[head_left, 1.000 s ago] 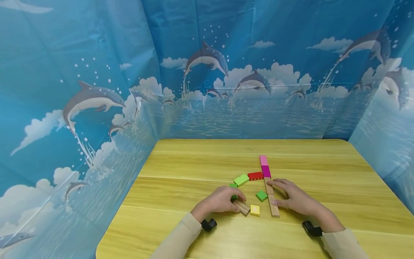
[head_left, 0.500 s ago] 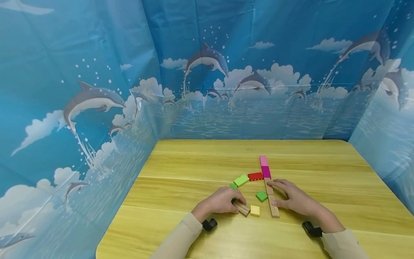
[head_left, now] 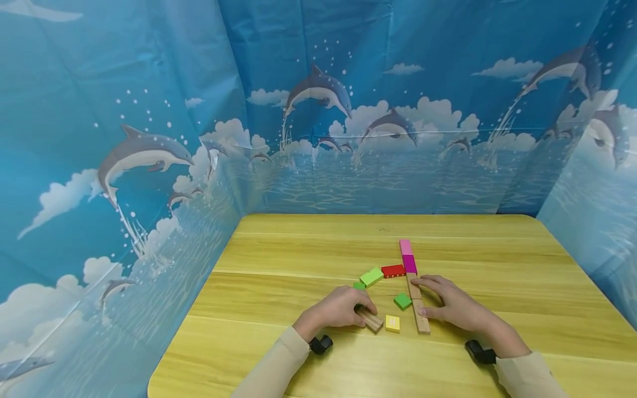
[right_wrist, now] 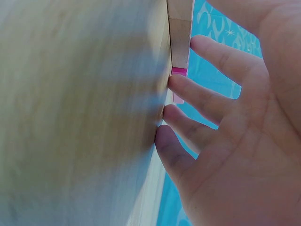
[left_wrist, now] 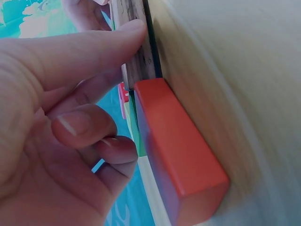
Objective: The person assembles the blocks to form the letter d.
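My left hand [head_left: 338, 309] pinches a grooved wooden block [head_left: 371, 320] lying on the table. In the left wrist view the thumb presses the block's face, and an orange-red block [left_wrist: 178, 146] lies end to end with it; the hand hides that one from the head view. Spread, relaxed fingers of my right hand [head_left: 455, 304] touch a row of two plain wooden blocks [head_left: 422, 325]. That row continues away from me with a magenta block [head_left: 409, 263] and a pink block [head_left: 405, 246]. Between the hands sit a yellow block [head_left: 392, 324] and a green block [head_left: 402, 301].
A red block [head_left: 393, 271], a light green block [head_left: 371, 277] and a darker green block [head_left: 359, 286] curve from the row toward my left hand. The yellow wood-grain table [head_left: 298, 243] ends at a blue dolphin-print curtain [head_left: 318, 177].
Over the last half second my left hand shifts very slightly left with the grooved wooden block, widening the gap to the yellow block. My right hand stays where it was.
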Demonstrator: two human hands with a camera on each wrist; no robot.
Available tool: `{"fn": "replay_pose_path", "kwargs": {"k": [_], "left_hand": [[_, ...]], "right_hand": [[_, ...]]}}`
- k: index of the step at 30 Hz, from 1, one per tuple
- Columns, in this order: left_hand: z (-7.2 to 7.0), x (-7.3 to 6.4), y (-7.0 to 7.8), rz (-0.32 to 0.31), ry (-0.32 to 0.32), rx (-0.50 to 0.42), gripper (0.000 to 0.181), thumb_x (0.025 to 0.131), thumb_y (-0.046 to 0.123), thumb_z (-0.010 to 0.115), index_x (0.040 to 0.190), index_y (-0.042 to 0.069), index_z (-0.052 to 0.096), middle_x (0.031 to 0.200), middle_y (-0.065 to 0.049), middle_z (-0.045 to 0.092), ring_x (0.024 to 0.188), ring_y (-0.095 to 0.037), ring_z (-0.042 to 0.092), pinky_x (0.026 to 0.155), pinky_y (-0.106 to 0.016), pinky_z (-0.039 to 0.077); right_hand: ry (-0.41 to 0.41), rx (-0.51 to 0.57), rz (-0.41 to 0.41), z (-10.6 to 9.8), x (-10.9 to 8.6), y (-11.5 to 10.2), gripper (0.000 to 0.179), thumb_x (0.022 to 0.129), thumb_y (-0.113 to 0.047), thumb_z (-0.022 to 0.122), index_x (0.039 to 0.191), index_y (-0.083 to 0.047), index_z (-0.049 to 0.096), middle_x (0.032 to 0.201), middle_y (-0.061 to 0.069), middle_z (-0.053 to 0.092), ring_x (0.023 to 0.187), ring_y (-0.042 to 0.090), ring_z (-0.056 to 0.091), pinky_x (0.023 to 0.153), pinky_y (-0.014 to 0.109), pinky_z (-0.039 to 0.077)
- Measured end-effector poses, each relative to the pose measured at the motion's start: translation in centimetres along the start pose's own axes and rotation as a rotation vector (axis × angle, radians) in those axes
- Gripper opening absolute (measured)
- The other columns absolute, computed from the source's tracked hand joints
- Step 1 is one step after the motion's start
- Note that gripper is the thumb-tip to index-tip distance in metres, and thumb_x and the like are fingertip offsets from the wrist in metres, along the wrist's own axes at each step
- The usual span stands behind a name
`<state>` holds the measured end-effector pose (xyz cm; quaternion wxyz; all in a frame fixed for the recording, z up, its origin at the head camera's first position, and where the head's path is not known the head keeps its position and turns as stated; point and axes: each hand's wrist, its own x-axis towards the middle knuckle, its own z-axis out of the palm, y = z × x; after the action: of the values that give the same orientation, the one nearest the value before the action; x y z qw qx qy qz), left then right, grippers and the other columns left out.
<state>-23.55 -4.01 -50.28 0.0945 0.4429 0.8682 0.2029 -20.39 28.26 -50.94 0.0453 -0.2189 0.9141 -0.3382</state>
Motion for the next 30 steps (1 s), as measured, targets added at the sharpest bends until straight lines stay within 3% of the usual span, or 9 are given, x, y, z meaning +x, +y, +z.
{"fn": "replay_pose_path", "kwargs": {"k": [17, 30], "left_hand": [[-0.70, -0.61, -0.14, 0.007, -0.048, -0.013, 0.033, 0.084, 0.009, 0.082, 0.113, 0.024, 0.077, 0.110, 0.020, 0.068, 0.098, 0.008, 0.057, 0.085, -0.014, 0.045], [-0.84, -0.77, -0.18, -0.009, -0.043, -0.025, 0.033, 0.085, 0.005, 0.081, 0.112, 0.024, 0.077, 0.107, 0.020, 0.068, 0.094, 0.008, 0.057, 0.081, -0.015, 0.046]], "right_hand": [[0.005, 0.000, -0.007, 0.06, 0.04, 0.09, 0.073, 0.090, -0.046, 0.072, 0.151, -0.013, 0.048, 0.151, 0.024, 0.039, 0.136, 0.051, 0.033, 0.101, 0.071, 0.033], [0.002, 0.005, 0.004, 0.04, 0.04, -0.07, 0.072, 0.091, -0.046, 0.072, 0.151, -0.014, 0.048, 0.151, 0.024, 0.038, 0.137, 0.051, 0.032, 0.101, 0.071, 0.033]]}}
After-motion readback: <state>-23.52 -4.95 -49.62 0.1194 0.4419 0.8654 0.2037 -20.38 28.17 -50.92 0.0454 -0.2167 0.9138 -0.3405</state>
